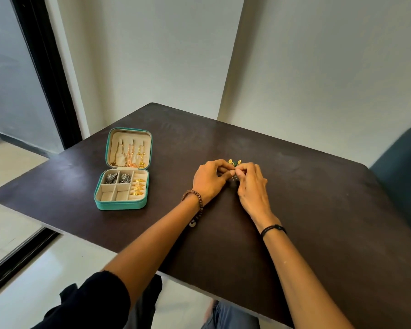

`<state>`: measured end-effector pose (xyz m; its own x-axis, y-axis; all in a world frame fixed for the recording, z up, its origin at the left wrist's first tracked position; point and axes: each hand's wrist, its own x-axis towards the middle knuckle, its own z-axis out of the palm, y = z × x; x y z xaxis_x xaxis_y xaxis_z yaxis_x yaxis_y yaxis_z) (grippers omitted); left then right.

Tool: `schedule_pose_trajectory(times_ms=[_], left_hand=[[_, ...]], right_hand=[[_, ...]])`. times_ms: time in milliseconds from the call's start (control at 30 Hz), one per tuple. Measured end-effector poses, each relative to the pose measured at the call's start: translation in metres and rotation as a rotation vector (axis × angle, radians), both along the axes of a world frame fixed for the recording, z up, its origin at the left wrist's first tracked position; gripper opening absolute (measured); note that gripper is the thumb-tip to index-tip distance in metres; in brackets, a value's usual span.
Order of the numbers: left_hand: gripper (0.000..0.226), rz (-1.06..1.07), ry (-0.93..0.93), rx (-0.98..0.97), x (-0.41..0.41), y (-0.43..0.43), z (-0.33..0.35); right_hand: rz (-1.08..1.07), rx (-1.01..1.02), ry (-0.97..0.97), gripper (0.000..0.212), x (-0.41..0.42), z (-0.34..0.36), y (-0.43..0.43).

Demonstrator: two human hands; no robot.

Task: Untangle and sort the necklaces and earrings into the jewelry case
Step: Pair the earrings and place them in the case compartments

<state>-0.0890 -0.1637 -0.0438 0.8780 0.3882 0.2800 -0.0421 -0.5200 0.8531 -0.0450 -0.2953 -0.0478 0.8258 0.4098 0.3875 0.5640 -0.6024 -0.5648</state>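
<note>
— Where is the small gold-and-green earring cluster (pixel 234 163)?

— Well to the right of the open teal zip-round jewelry case (pixel 119 206), just above the dark brown bench (pixel 318 210). It sits between the two grips and sticks out at their far side.

— And how do the grips stand?

— The person's left grip (pixel 209 180) is curled, thumb and forefinger pinching the cluster from the case side. The right grip (pixel 253 186) pinches it from the side away from the case. The fingertips of both meet at the piece, so most of it is hidden; whether it is one earring or a tangled pair cannot be told.

— What does the case hold?

— Gold chain necklaces (pixel 131 155) hang in its beige lid, which lies flat on the bench. In the tray, dark silver flower-shaped earrings (pixel 118 178) fill the two compartments nearest the lid, and gold pieces (pixel 138 187) line the long compartment on the side facing the grips.

— Anything on the wrists?

— A brown wooden bead bracelet (pixel 195 198) on the left, a thin black band (pixel 273 229) on the right.
</note>
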Motion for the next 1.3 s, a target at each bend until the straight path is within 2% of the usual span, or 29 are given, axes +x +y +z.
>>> schedule_pose_trajectory(times_ms=[267,400,500,600,667,833,1000,1300], left_hand=[[0.019,-0.062,0.001,-0.060,-0.033,-0.010,0.003],[0.020,-0.077,-0.005,-0.080,-0.052,-0.013,0.005],[0.019,-0.119,0.024,-0.220,-0.064,-0.012,0.009],[0.017,-0.161,0.028,-0.473,-0.076,-0.010,0.018],[0.017,-0.156,0.016,-0.544,-0.085,-0.008,0.025],[0.019,-0.181,-0.055,-0.557,-0.103,0.006,0.043],[0.021,-0.204,-0.117,-0.480,-0.114,0.025,0.068],[0.023,-0.188,-0.099,-0.329,-0.146,0.073,0.092]], right_hand=[[-0.014,0.176,-0.006,0.012,-0.025,0.002,-0.014],[0.018,0.291,0.080,0.014,-0.041,0.006,-0.021],[0.048,0.371,0.212,0.018,-0.051,0.008,-0.029],[0.102,0.478,0.330,0.018,-0.060,0.014,-0.034],[0.158,0.528,0.384,0.017,-0.066,0.023,-0.036],[0.275,0.518,0.409,0.019,-0.072,0.056,-0.033],[0.362,0.524,0.428,0.020,-0.082,0.086,-0.019],[0.475,0.498,0.446,0.020,-0.095,0.100,0.028]])
